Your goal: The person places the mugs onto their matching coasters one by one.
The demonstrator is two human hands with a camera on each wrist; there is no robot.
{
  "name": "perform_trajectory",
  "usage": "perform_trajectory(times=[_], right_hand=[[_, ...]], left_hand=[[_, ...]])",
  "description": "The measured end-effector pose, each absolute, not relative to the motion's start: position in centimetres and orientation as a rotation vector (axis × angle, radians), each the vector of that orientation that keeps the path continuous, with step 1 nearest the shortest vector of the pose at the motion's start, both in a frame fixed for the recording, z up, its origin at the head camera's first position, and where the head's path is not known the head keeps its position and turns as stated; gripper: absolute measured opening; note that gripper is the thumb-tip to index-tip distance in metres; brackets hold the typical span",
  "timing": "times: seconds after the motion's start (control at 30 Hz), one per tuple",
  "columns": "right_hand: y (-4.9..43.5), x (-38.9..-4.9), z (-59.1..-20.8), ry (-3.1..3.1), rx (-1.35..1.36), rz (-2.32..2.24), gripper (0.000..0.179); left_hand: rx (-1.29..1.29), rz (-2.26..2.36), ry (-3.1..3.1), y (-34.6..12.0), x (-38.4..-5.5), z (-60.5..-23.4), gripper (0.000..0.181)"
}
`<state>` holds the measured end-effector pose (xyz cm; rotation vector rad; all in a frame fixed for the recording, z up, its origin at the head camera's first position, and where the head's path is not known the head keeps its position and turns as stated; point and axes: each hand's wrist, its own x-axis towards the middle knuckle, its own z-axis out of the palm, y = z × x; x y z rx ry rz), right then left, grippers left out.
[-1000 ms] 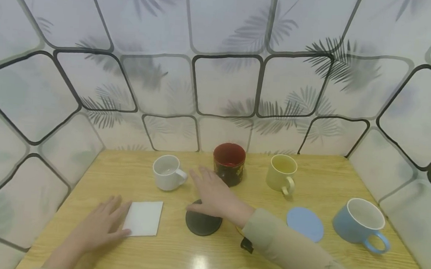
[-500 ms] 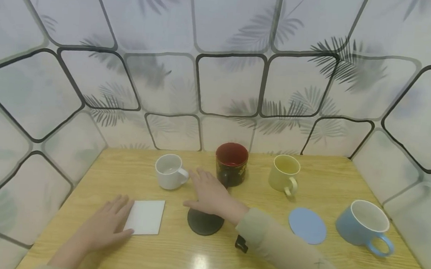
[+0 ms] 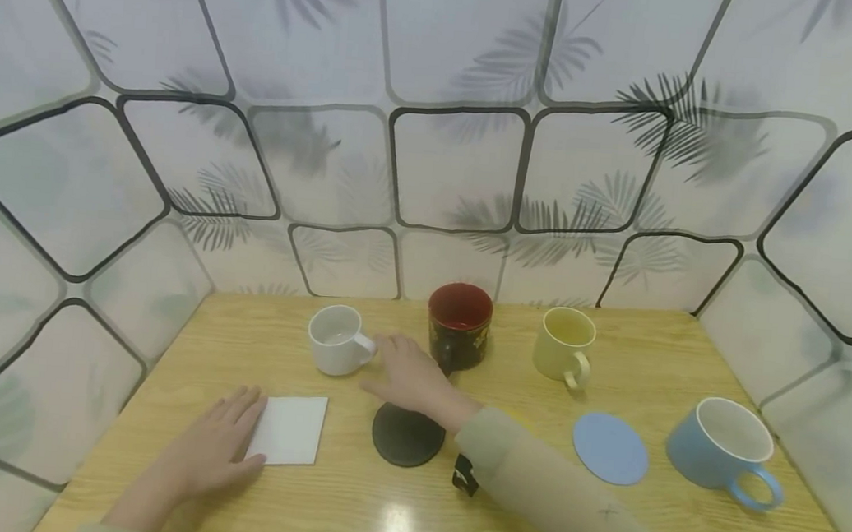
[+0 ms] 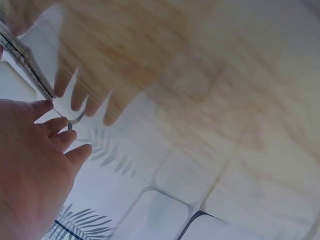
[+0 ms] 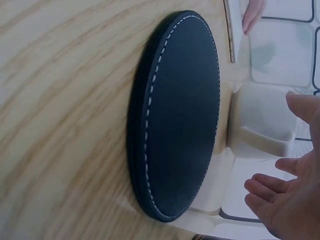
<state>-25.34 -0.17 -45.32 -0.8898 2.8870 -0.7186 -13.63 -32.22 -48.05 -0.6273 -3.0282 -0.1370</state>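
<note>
A white square coaster [image 3: 287, 431] lies on the wooden table, its left edge beside my left hand [image 3: 209, 449]. Those fingers are loosely extended along that edge, and the thumb touches its near corner. In the left wrist view the left hand [image 4: 35, 165] stands by the coaster's layered edge [image 4: 27, 62]. My right hand [image 3: 414, 378] hovers past the far side of a round black coaster [image 3: 406, 439], fingers spread, fingertips near the handle of a white cup [image 3: 335, 342]. White stitching rings the black coaster [image 5: 182, 115] in the right wrist view, with the white cup [image 5: 262, 117] beyond.
A black mug with red inside [image 3: 459, 326] stands right behind my right hand. Further right are a yellow mug [image 3: 564, 346], a round blue coaster [image 3: 609, 448] and a blue mug [image 3: 713, 447]. A patterned wall covering [image 3: 455, 169] encloses the table's back and sides.
My right hand has shifted slightly closer to the white cup's handle, showing more of the black coaster. The head view has turned slightly. My left hand stays beside the white coaster.
</note>
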Motion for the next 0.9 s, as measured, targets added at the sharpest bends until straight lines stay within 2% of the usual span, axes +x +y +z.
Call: perform_trajectory(times=[0.3, 0.63, 0.9], right_hand=[[-1.2, -27.0, -46.8, 2.809, -0.961, -1.011, 0.036], [-1.6, -27.2, -46.7, 2.696, -0.747, -1.238, 0.045], [-2.1, -27.8, -47.2, 2.663, -0.682, -1.315, 0.033]], left_hand=[[-0.658, -0.139, -2.996, -32.6, -13.6, -48.4, 0.084], [-0.655, -0.119, -2.980, -32.7, -13.5, -48.7, 0.083], [-0.667, -0.080, -2.936, -32.8, -13.7, -48.8, 0.083]])
